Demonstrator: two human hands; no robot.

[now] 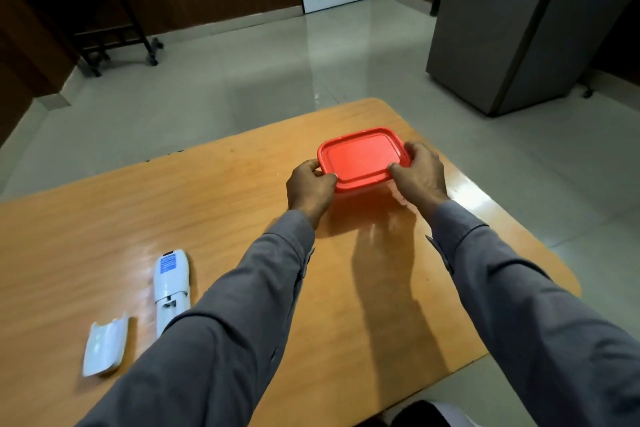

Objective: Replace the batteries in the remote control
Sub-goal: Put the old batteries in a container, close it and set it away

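Grey sleeves reach across a wooden table to a red-lidded box, the opened remote lying at lower left.

Grey sleeves run up from the bottom edge, the left one covering the near end of the white remote control [172,288], which lies back-up at lower left with its battery bay open; whether cells sit inside is hard to make out. Just left of it rests the detached battery cover [105,345], inner side up. Farther up the wooden table [104,218], right of centre, the left hand [309,189] and right hand [420,174] each pinch a near corner of the red lid [362,158] on a container whose clear body is mostly hidden behind the hands. Beyond, a dark trolley [86,10] stands upper left and a grey cabinet [512,28] upper right, both cut off.
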